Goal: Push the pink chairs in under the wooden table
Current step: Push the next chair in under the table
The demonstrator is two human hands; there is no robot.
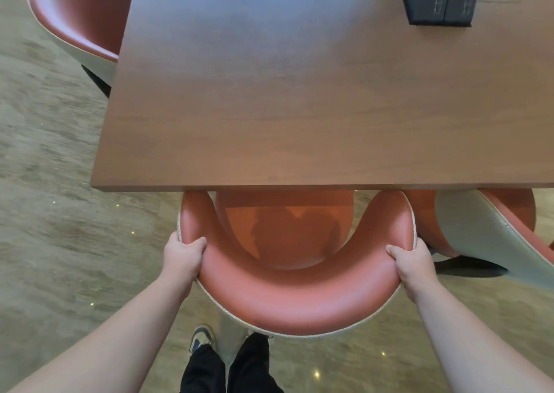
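Under table edge (299, 187), chair (293, 302) opens forward.

Smooth pink leather-look chair (295, 299) with woven cloth piping, matt wooden table (269, 92), matt wood-grain floor (51, 167)

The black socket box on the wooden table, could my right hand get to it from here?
Probably yes. The black socket box stands on bare wooden table with nothing between, but the right hand grips the pink chair's curved backrest, so it must let go and stretch far.
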